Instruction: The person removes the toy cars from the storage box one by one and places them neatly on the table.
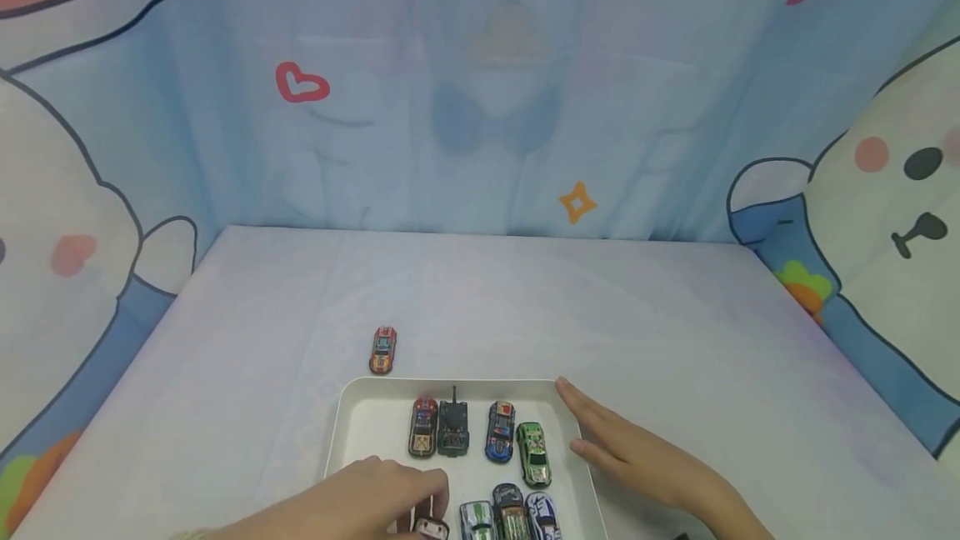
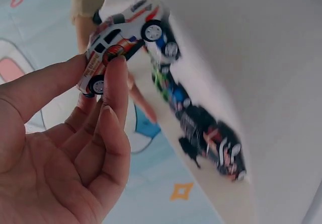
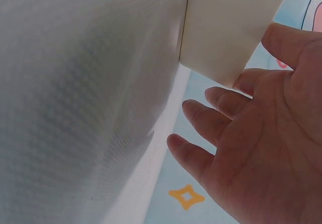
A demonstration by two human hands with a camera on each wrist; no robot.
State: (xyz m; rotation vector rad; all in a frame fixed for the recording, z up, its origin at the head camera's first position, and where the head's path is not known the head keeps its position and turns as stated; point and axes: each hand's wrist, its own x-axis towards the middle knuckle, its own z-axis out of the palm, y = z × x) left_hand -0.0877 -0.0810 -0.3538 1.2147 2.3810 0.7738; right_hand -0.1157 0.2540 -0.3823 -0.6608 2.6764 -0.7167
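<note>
My left hand point(image 1: 382, 494) pinches a white toy car with red and orange markings point(image 2: 119, 39) between thumb and fingers, at the near left part of a white tray point(image 1: 375, 427). Inside the tray stand a red and black car point(image 1: 423, 429), a dark toy tank point(image 1: 453, 427), a blue car point(image 1: 500, 433) and a green car point(image 1: 534, 455). Nearer me are a white and green car point(image 1: 477, 521), a dark car point(image 1: 511, 513) and a white and blue car point(image 1: 543, 517). With fingers extended, my right hand point(image 1: 645, 452) touches the tray's right side at the far corner.
Beyond the tray's far left rim, a red and orange toy car point(image 1: 383, 349) sits on the white tablecloth point(image 1: 637, 315). A blue cartoon-printed curtain point(image 1: 390, 165) hangs behind the table. Near the bottom edge, a small dark thing point(image 1: 681, 537) shows beneath the right forearm.
</note>
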